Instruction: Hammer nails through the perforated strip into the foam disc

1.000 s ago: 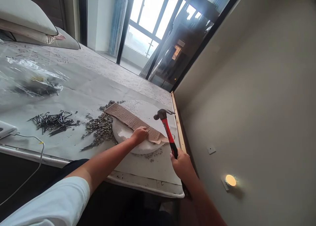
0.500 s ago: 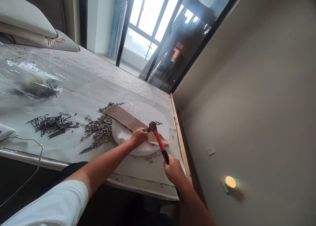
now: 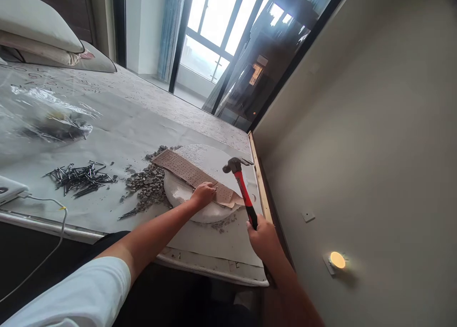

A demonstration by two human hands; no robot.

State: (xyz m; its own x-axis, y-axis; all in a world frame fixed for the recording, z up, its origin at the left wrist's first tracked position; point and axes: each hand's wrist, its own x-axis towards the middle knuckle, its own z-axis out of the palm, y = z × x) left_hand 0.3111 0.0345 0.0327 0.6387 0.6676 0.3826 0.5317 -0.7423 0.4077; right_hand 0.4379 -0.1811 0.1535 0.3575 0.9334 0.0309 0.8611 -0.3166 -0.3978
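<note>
My right hand (image 3: 263, 236) is wrapped round the black lower grip of a claw hammer (image 3: 243, 189) with a red and black handle. Its metal head is raised above the right part of a brown strip dotted with small holes (image 3: 185, 171). That strip lies slantwise across a round white slab (image 3: 178, 193). On the strip my left hand (image 3: 203, 194) is closed in a pinch, and a thin nail (image 3: 215, 186) shows at its fingertips. The strip's right end looks torn and curled.
Grey gravel (image 3: 148, 186) lies along the slab's left side. Farther left are a heap of dark nails (image 3: 82, 178), a clear plastic bag (image 3: 53, 117) and a white power strip (image 3: 12, 190) with a cable. A wooden edge (image 3: 260, 179) and the wall bound the right side.
The hammer head has lifted away from my left fingertips, up and to the right, with my right hand. My left hand stays pinched on the strip. The view has shifted slightly.
</note>
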